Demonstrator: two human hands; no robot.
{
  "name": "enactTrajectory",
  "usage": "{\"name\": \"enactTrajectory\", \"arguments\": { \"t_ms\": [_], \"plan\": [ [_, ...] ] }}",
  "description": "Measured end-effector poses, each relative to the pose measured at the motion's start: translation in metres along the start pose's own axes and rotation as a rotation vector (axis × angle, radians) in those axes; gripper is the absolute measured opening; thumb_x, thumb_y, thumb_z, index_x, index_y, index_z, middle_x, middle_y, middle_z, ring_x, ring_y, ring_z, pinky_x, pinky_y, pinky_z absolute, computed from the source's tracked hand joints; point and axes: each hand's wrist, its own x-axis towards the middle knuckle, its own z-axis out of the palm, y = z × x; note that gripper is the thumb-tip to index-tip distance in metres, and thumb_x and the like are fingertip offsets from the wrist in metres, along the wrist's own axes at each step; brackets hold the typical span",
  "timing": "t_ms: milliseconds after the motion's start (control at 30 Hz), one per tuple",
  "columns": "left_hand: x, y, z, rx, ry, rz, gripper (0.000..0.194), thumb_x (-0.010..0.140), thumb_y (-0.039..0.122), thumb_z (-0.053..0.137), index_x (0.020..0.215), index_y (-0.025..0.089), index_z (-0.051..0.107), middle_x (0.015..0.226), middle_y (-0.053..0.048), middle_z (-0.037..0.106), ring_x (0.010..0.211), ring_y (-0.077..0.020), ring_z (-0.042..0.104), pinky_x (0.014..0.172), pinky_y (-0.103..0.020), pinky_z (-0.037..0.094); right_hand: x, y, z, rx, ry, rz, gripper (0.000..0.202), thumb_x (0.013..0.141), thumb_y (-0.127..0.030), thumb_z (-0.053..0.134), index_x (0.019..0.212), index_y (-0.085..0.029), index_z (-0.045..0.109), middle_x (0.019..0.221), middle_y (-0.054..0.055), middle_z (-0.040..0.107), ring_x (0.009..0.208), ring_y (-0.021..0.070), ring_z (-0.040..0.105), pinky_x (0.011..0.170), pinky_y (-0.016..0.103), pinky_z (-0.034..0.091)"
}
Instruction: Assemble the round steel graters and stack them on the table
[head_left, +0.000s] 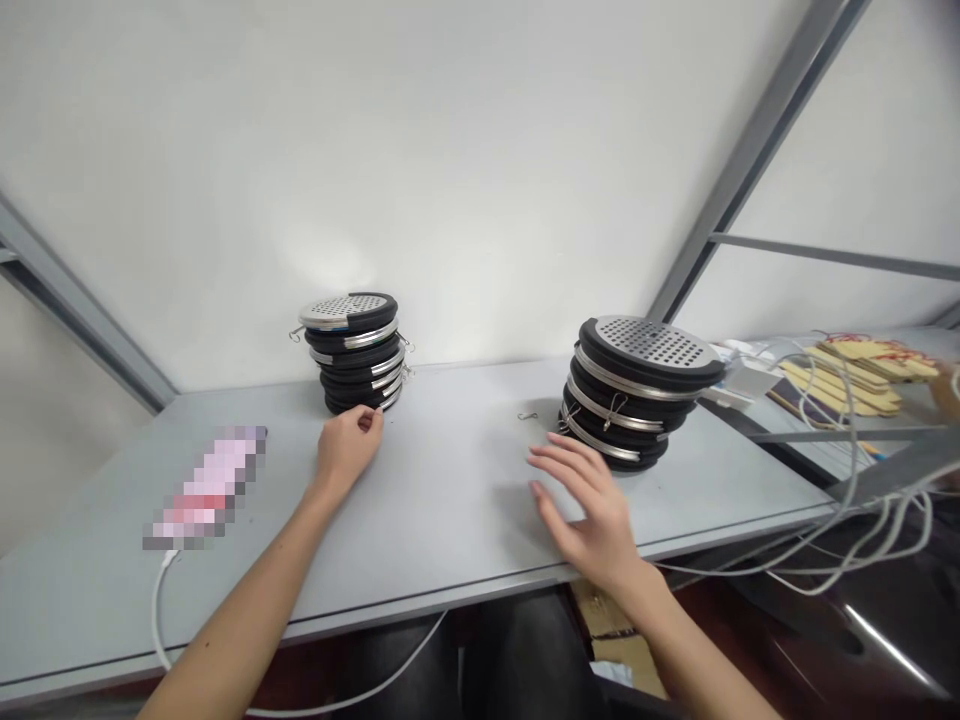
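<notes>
My left hand [349, 447] is closed, thumb and fingers curled together, in front of the foot of the left stack of round perforated metal discs with black rims [360, 345]. Whatever it may pinch is hidden, and I cannot tell whether it touches the stack. With fingers spread and nothing in them, my right hand [589, 510] hovers at the near left side of the right stack of similar discs [645, 390]. Small wire hooks hang from the sides of both stacks. A loose metal hook [528, 415] lies on the grey table [442, 500], left of the right stack.
A phone with a blurred screen [206, 490] lies at left, its white cable [157, 600] running off the front edge. White adapters [742, 375], tangled cables and yellow flat pieces [847, 375] are at right, beyond a grey metal frame [739, 170]. Part of another person's hand shows far right.
</notes>
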Motion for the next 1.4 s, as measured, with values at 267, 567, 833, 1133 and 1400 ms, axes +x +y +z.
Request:
{"name": "enactTrajectory", "arguments": {
  "t_ms": [267,567,833,1133,1400],
  "plan": [
    [-0.001,0.003,0.0,-0.051,0.024,0.047,0.027,0.085,0.039,0.052,0.072,0.02,0.068,0.073,-0.003,0.072,0.068,-0.0187,0.065,0.065,-0.026,0.041,-0.013,0.04,-0.049,-0.217,0.436,-0.097,0.068,0.07,-0.017,0.072,0.133,-0.026,0.046,0.128,0.013,0.052,0.113,0.0339,0.058,0.094,0.055,0.049],
    [-0.005,0.006,0.003,-0.017,-0.004,0.112,0.03,0.087,0.037,0.049,0.068,0.02,0.066,0.07,-0.003,0.071,0.065,-0.0176,0.062,0.063,-0.026,0.038,-0.049,0.117,-0.072,-0.178,0.065,0.74,0.116,0.059,-0.055,0.082,0.15,-0.019,0.018,0.149,0.022,0.033,0.124,0.043,0.049,0.097,0.06,0.046],
    [-0.005,0.007,0.004,-0.026,-0.027,0.097,0.03,0.086,0.038,0.05,0.069,0.021,0.067,0.07,-0.003,0.071,0.066,-0.0174,0.062,0.062,-0.025,0.038,-0.03,0.125,-0.059,-0.177,0.027,0.591,0.103,0.06,-0.055,0.08,0.142,-0.018,0.032,0.137,0.018,0.05,0.125,0.0363,0.049,0.102,0.051,0.043],
    [-0.006,0.009,0.004,-0.07,-0.106,0.115,0.029,0.085,0.037,0.049,0.071,0.02,0.068,0.072,-0.004,0.072,0.068,-0.0186,0.063,0.065,-0.026,0.04,-0.028,0.166,-0.056,-0.074,-0.074,0.617,0.108,0.058,-0.055,0.082,0.145,-0.02,0.028,0.133,0.016,0.055,0.116,0.0354,0.058,0.095,0.052,0.049],
    [-0.007,0.005,0.009,-0.075,-0.17,0.188,0.032,0.086,0.039,0.048,0.072,0.019,0.069,0.07,-0.005,0.071,0.067,-0.0194,0.062,0.065,-0.027,0.041,-0.003,0.2,-0.044,0.125,-0.201,0.6,0.107,0.057,-0.05,0.084,0.143,-0.02,0.029,0.137,0.017,0.052,0.117,0.0331,0.058,0.098,0.049,0.049]
  ]
}}
